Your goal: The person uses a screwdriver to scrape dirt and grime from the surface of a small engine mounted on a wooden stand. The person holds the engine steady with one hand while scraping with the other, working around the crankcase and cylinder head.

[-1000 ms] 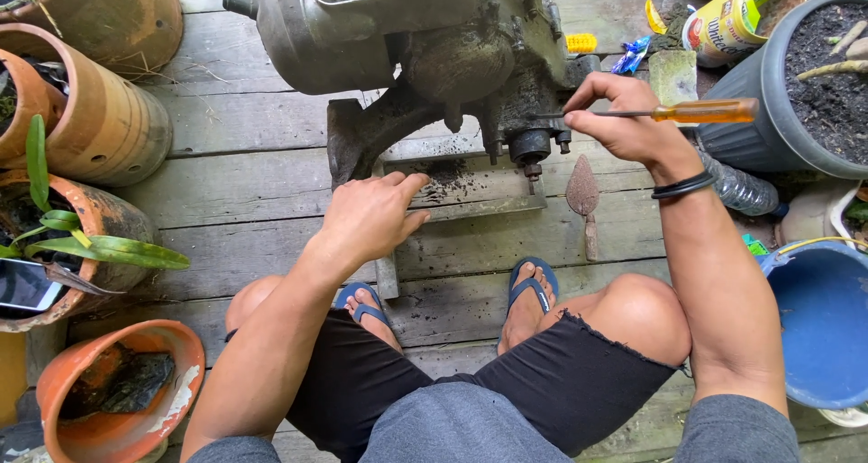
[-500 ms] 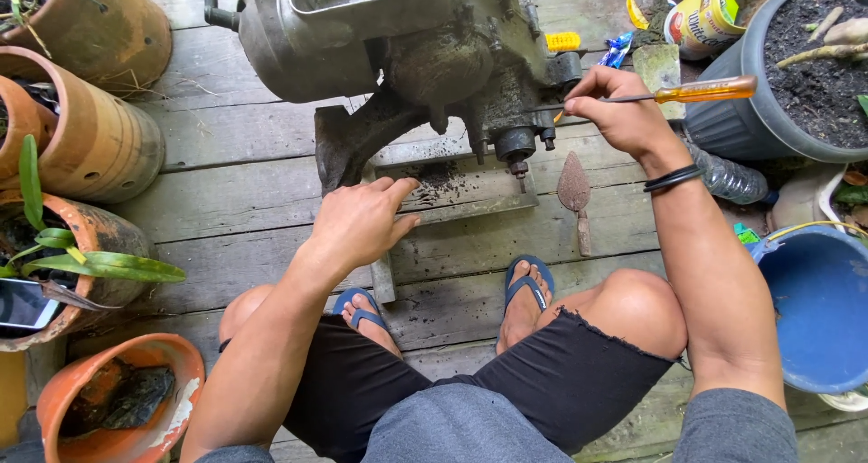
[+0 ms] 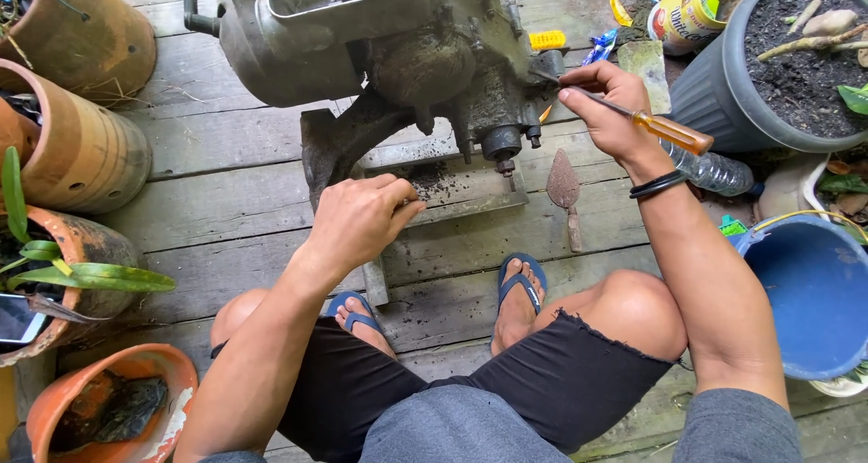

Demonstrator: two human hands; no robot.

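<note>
A grimy grey engine (image 3: 380,47) sits on a metal base plate (image 3: 461,192) on the wooden deck. My right hand (image 3: 608,110) grips a screwdriver with an orange handle (image 3: 674,133), its shaft angled up-left so the tip touches the engine's right side. My left hand (image 3: 362,219) rests palm down on the base plate's near left part, fingers loosely spread, holding nothing. A small rusty trowel (image 3: 565,192) lies on the boards just right of the plate. My feet in blue flip-flops (image 3: 520,287) are planted in front of the engine.
Terracotta pots (image 3: 77,155) line the left side, one with a green-leaved plant (image 3: 90,278). A dark pot of soil (image 3: 778,65), a blue bucket (image 3: 809,291), a plastic bottle (image 3: 714,169) and a yellow packet (image 3: 692,11) crowd the right.
My right hand has tilted the screwdriver from nearly level to slanting, with the tip now against the engine's side. The left hand stays on the plate.
</note>
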